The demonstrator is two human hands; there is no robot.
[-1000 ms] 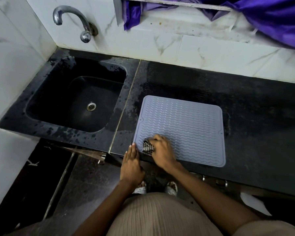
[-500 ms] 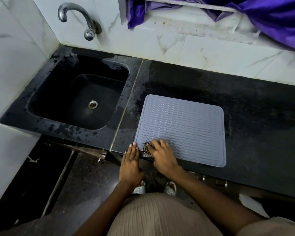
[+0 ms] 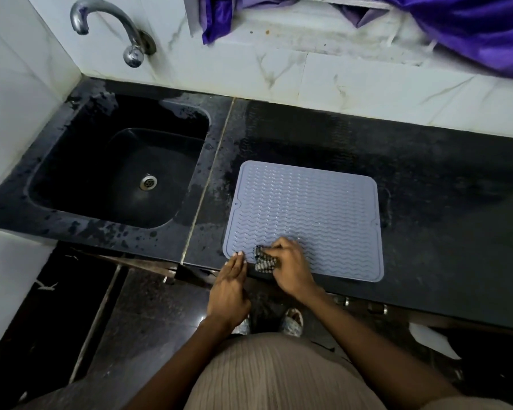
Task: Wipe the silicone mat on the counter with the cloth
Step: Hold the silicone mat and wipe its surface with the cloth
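Note:
A grey silicone mat (image 3: 308,214) with a wavy ribbed surface lies flat on the black counter (image 3: 433,184), to the right of the sink. My right hand (image 3: 289,269) presses a small dark checked cloth (image 3: 264,261) onto the mat's near left corner, at the counter's front edge. Flat and with fingers together, my left hand (image 3: 230,287) rests at the counter edge, fingertips touching the mat's left corner. Part of the cloth is hidden under my right hand.
A black sink (image 3: 116,179) with a metal drain sits left of the mat, wet patches around its rim. A chrome tap (image 3: 110,28) juts from the marble wall. Purple fabric (image 3: 456,28) hangs at the upper right. Dark floor lies below the counter edge.
My right hand has drawn the cloth slightly toward the mat's near edge. The left hand has stayed at the corner. The camera view has shifted a little.

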